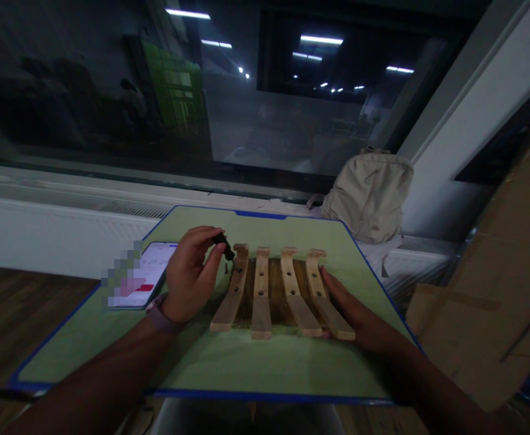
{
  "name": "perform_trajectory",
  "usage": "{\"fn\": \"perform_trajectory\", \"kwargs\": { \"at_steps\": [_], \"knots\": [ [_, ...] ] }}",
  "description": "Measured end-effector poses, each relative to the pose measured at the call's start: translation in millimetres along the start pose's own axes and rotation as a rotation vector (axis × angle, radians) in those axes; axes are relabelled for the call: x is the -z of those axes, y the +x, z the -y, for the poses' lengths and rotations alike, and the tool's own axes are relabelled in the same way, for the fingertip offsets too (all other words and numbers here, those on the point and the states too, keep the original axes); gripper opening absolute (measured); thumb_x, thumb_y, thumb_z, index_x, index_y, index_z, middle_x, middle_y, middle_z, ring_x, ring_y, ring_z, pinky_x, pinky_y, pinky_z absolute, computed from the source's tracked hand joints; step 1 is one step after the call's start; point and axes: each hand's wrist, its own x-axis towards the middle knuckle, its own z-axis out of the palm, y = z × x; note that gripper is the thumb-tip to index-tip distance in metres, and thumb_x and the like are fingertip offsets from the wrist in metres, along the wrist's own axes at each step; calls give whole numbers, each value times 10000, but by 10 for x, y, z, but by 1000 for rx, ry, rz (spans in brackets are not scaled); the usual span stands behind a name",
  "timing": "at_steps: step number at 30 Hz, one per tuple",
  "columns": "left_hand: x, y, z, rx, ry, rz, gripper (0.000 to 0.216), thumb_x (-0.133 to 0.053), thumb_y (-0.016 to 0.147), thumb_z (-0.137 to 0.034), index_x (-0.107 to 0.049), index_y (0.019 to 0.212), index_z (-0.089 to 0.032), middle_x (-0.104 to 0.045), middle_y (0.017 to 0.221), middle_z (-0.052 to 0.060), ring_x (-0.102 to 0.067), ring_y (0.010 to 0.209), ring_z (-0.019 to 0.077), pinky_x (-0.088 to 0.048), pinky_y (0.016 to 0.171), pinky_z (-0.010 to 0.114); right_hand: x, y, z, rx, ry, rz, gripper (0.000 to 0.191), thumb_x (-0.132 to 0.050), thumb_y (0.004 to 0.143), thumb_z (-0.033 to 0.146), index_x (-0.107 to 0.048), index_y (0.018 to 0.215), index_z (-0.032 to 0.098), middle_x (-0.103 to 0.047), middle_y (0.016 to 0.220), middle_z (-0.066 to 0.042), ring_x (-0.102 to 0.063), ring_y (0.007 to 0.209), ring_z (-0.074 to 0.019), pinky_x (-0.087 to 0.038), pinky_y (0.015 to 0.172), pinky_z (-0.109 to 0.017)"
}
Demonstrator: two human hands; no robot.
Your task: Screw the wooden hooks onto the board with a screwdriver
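Observation:
Several curved wooden slats [261,284], each with two dark holes, lie side by side across a brown wooden board [274,284] on the table. My left hand [195,272], wearing a wristband, pinches a short black screwdriver [223,245] between thumb and fingers. Its tip points down beside the upper hole of the leftmost slat [234,293]; whether it touches is unclear. A small dark screw [226,267] is just left of that slat. My right hand [351,308] grips the board's right side by the rightmost slat [322,290], fingertips partly hidden.
A lit phone [150,266], partly blurred out, lies on the left of the green, blue-edged table [178,362]. Beyond the far edge, a beige backpack [369,193] sits by the window. Cardboard [486,290] stands at the right, and a radiator [66,229] runs behind.

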Motion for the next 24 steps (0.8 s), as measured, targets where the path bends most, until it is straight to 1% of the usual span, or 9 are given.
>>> {"fn": "perform_trajectory", "kwargs": {
  "at_steps": [2, 4, 8, 11, 14, 17, 19, 21, 24],
  "knots": [
    [-2, -20, -14, 42, -61, 48, 280, -592, 988, -251, -607, 1267, -239, -688, 1165, 87, -704, 1030, 193, -602, 907, 377, 1, -3, 6, 3, 16, -6, 1237, -718, 853, 585, 188, 1623, 245, 76, 1729, -79, -24, 1577, -374, -147, 1269, -600],
    [14, -29, -1, 5, -52, 91, 288, -575, 994, -243, -609, 1279, -253, -686, 1183, 95, -694, 1072, 213, -589, 938, 409, 5, -10, 19, 6, 35, -17, 1220, -710, 862, 590, 179, 1626, 252, 73, 1731, -78, -26, 1579, -366, -139, 1270, -594],
    [58, -17, 69, -124, 42, 93, 313, -725, 891, -252, -649, 1194, -261, -644, 1112, 83, -669, 1015, 228, -593, 856, 412, 13, -15, 46, 3, 44, -17, 1181, -696, 880, 582, 156, 1631, 254, 76, 1731, -78, -26, 1582, -358, -127, 1274, -578],
    [52, -19, 92, -136, 93, 53, 319, -753, 865, -233, -658, 1167, -267, -633, 1061, 60, -659, 964, 207, -588, 815, 380, 9, -4, 39, 13, 43, -19, 1189, -701, 880, 560, 163, 1627, 230, 78, 1729, -95, -16, 1580, -365, -123, 1274, -580],
    [19, -39, 67, -82, 54, 56, 335, -668, 930, -230, -615, 1258, -276, -646, 1114, 72, -671, 1010, 206, -592, 865, 389, 2, 3, 13, 19, 39, -23, 1208, -724, 860, 543, 174, 1622, 272, 61, 1732, -64, -24, 1576, -380, -137, 1268, -609],
    [3, -38, 15, -36, -7, 121, 367, -555, 994, -223, -548, 1358, -271, -660, 1156, 92, -681, 1048, 208, -590, 908, 404, -3, -5, -10, 14, 32, -23, 1218, -734, 848, 545, 173, 1621, 298, 54, 1733, -35, -36, 1573, -386, -153, 1268, -612],
    [13, -13, -21, -96, 40, 146, 347, -543, 994, -211, -575, 1334, -275, -666, 1155, 90, -664, 1087, 217, -574, 938, 421, -8, -14, -19, 9, 28, -26, 1205, -725, 857, 546, 164, 1626, 284, 65, 1731, -39, -34, 1573, -386, -149, 1270, -608],
    [31, 24, -49, -186, 118, 133, 331, -607, 960, -211, -617, 1283, -285, -650, 1143, 80, -641, 1094, 225, -563, 935, 424, -13, -19, -23, 1, 30, -32, 1192, -719, 868, 543, 156, 1631, 273, 79, 1729, -50, -29, 1574, -384, -138, 1270, -612],
    [53, 64, -66, -250, 174, 78, 353, -716, 893, -202, -648, 1228, -292, -623, 1057, 51, -641, 974, 198, -571, 824, 363, -18, -18, -24, 0, 43, -28, 1211, -737, 855, 545, 155, 1631, 285, 85, 1728, -49, -23, 1576, -378, -127, 1272, -611]
  ]
}}
